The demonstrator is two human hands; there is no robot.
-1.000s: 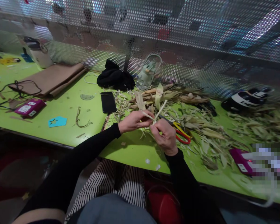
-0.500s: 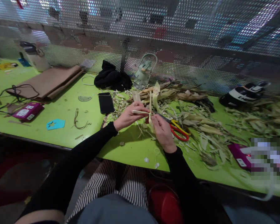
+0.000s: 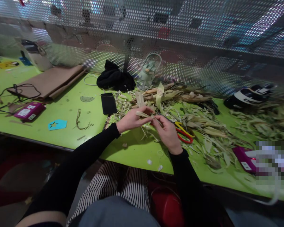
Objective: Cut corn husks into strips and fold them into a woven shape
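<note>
Both my hands meet above the green table [image 3: 68, 110], pinching a pale dried husk strip [image 3: 144, 115]. My left hand [image 3: 132, 119] grips the strip's left part with closed fingers. My right hand [image 3: 167, 132] pinches its right end, fingers curled. Just beyond my right hand lie scissors with red and yellow handles [image 3: 183, 132]. A heap of dried corn husks [image 3: 180, 97] spreads behind and to the right of my hands.
A black phone [image 3: 109, 103] lies left of the husks, with a black cloth [image 3: 115, 78] and a pale green bottle [image 3: 148, 72] behind. Brown folded paper [image 3: 48, 80], cables, a magenta box [image 3: 29, 110] and a blue tag [image 3: 57, 124] lie at left. A perforated metal screen [image 3: 203, 47] backs the table.
The husk strips stood up between my fingers before; now the strip lies low and nearly level between both hands. My hands have drawn slightly closer to the table.
</note>
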